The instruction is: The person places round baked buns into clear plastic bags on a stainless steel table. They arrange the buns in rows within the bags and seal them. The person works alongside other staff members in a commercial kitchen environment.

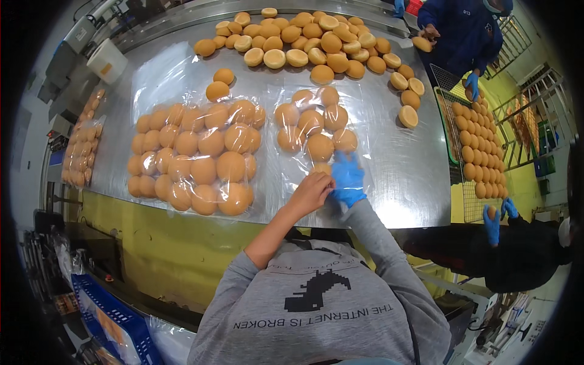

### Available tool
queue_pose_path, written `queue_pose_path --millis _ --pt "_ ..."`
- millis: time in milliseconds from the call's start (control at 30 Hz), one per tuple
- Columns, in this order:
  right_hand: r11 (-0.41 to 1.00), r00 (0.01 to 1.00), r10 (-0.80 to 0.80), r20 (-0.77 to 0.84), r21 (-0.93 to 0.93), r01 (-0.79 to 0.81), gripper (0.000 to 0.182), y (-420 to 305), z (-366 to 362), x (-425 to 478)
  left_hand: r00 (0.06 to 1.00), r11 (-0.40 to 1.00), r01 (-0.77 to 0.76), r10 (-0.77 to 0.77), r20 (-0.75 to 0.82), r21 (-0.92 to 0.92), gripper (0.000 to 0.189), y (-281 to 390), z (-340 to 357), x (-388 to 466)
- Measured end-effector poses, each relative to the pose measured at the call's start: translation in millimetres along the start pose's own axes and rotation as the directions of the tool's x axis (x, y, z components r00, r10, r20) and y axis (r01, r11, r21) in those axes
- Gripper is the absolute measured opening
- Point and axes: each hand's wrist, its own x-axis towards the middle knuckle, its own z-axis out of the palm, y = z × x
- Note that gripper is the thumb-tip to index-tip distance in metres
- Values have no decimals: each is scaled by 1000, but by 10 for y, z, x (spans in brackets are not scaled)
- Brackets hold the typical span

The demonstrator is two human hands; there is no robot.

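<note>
In front of me a clear plastic bag (292, 171) lies flat on the steel table, with several round golden buns (320, 147) in it. My left hand (314, 188), bare, is at the near end of this bag, its fingertips pinching the film. Beside it my right hand (349, 179), in a blue glove, reaches forward among the film, fingers close to a bun (345, 139) on the right. Plastic glare hides whether those gloved fingers grip anything. To the left lies a full bag of buns (194, 157), packed in rows.
Loose buns (315, 36) are heaped along the table's (401, 173) far side. Flat empty bags (162, 77) lie at the back left, another filled bag (82, 150) further left. At right, co-workers (456, 32) handle buns by a wire rack (472, 207). A blue crate (114, 315) stands lower left.
</note>
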Motion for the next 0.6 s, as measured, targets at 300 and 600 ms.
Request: queue_pose_path --millis 300,600 --pt "937 966 -215 -143 250 245 28 142 -85 -733 994 985 68 -52 -101 161 19 -360 368 -278" --pt "957 778 78 -624 -170 -233 74 1937 -942 893 950 863 279 -185 -251 420 34 -439 570 -339"
